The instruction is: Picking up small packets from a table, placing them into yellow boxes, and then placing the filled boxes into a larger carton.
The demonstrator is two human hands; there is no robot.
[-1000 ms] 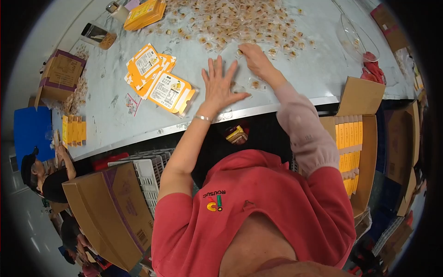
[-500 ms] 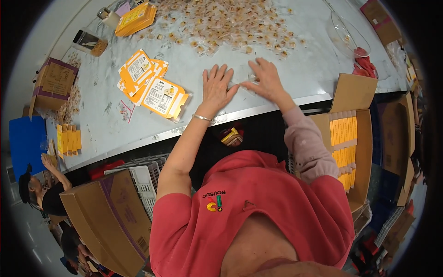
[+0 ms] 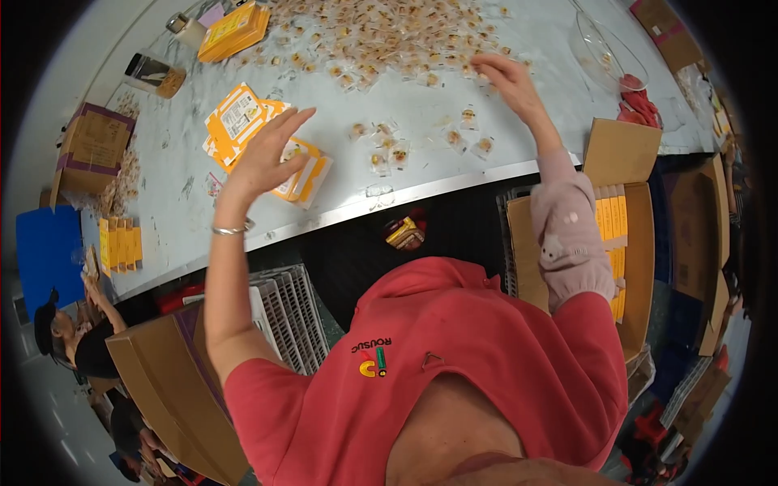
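Note:
My left hand (image 3: 266,158) hovers over flattened yellow-and-white boxes (image 3: 240,121), fingers stretched out and thumb apart, with nothing seen in it. Partly hidden beneath it is the nearest yellow box (image 3: 310,174). My right hand (image 3: 512,87) is at the near right edge of a wide heap of small see-through wrapped packets (image 3: 389,36); its fingers reach out to the left, and no packet shows in them. Between my hands, two loose groups of packets lie on the table: a left group (image 3: 379,147) and a right group (image 3: 468,134).
An open carton (image 3: 639,267) at my right holds rows of yellow boxes. More yellow boxes (image 3: 235,31), a dark-lidded jar (image 3: 156,74) and a bottle (image 3: 186,29) stand far left. A transparent bowl (image 3: 612,53) and red cloth (image 3: 639,104) lie far right. Another person (image 3: 85,332) works at left.
My hands have parted: the left went left over the yellow boxes, the right went up and right to the heap. Packets near where they were now show in two groups.

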